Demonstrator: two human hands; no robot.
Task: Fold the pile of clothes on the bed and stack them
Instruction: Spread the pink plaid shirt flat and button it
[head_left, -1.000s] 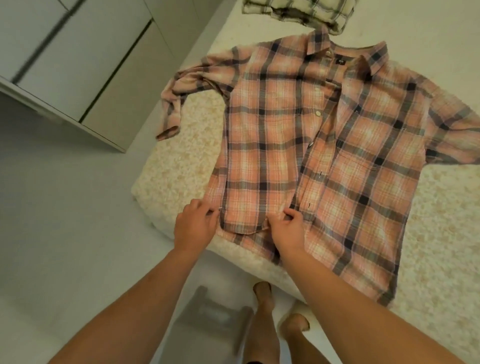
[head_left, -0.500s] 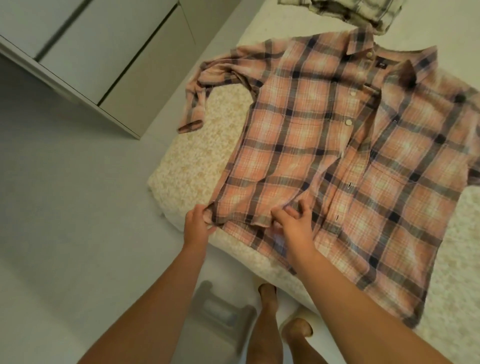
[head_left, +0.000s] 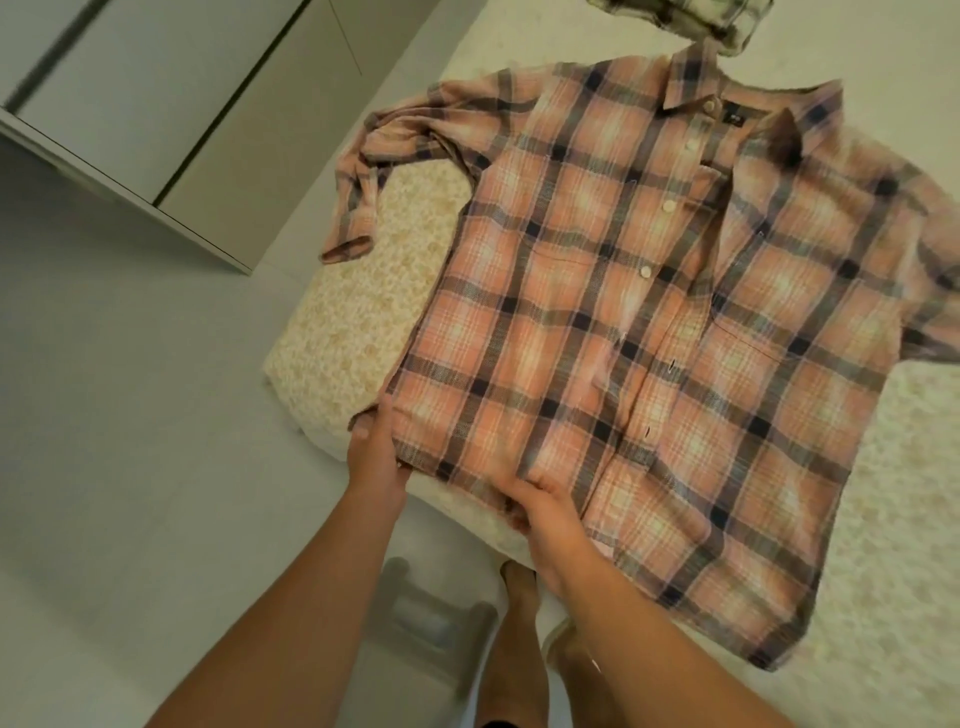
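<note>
Gripping the hem of the pink plaid shirt (head_left: 649, 332), your left hand (head_left: 375, 457) pinches its corner while your right hand (head_left: 545, 512) clutches the lower front. It lies spread on the bed (head_left: 337, 312), hem at the mattress edge, bare floor (head_left: 130, 415) to your left. Its right sleeve runs out of view; a green plaid garment (head_left: 685, 21) is cropped above.

Soft, even indoor lighting; moderate motion blur.
Illumination is diffuse, with no hard shadows or glare. The wardrobe (head_left: 156, 98) at upper left is smeared (motion blur), the plaid shirt (head_left: 649, 332) is slightly soft, and wide-angle distortion bends the frame edges.
</note>
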